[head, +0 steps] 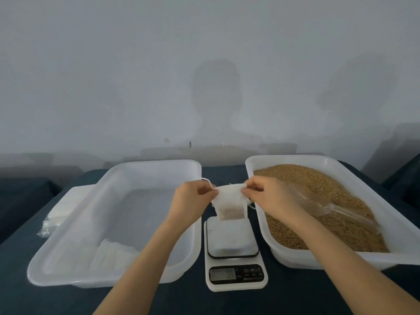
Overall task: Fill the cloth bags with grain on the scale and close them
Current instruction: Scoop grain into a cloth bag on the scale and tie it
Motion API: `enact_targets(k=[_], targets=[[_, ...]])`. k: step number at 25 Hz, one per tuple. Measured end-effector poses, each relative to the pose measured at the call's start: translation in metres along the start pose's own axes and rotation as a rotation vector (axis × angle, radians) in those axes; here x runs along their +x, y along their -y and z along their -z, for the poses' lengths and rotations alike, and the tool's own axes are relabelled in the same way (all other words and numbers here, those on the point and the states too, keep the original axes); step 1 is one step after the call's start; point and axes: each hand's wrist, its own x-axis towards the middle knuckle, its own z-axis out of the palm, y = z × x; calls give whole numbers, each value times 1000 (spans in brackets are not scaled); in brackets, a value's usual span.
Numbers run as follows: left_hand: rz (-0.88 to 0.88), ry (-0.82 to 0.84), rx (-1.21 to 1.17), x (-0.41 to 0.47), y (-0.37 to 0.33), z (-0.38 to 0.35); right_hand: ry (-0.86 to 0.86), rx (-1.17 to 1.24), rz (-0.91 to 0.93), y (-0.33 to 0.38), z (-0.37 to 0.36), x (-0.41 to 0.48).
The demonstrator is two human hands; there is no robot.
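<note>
A small white cloth bag [230, 204] hangs just above the far edge of the white kitchen scale [234, 251], with a little brown grain showing through its lower part. My left hand [193, 201] pinches the bag's top left corner and drawstring. My right hand [268, 196] pinches the top right corner. The bag's mouth is stretched between the two hands. Brown grain [318, 201] fills the white tray [372, 194] on the right, and a clear plastic scoop [336, 208] lies on the grain.
A large translucent tray [75, 246] stands left of the scale, with a few flat white bags [113, 253] in its near corner. A stack of clear packets [54, 219] lies beside its left rim. Everything rests on a dark blue cloth [227, 171] before a pale wall.
</note>
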Motion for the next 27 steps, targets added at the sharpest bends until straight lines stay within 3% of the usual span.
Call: enact_targets(k=[4, 8, 27], targets=[[10, 20, 427, -3, 32, -6, 51, -144, 10, -9, -28, -4], [-76, -16, 573, -3, 44, -18, 68, -277, 18, -19, -35, -9], [-174, -90, 597, -4, 59, -35, -113, -117, 107, -44, -50, -16]])
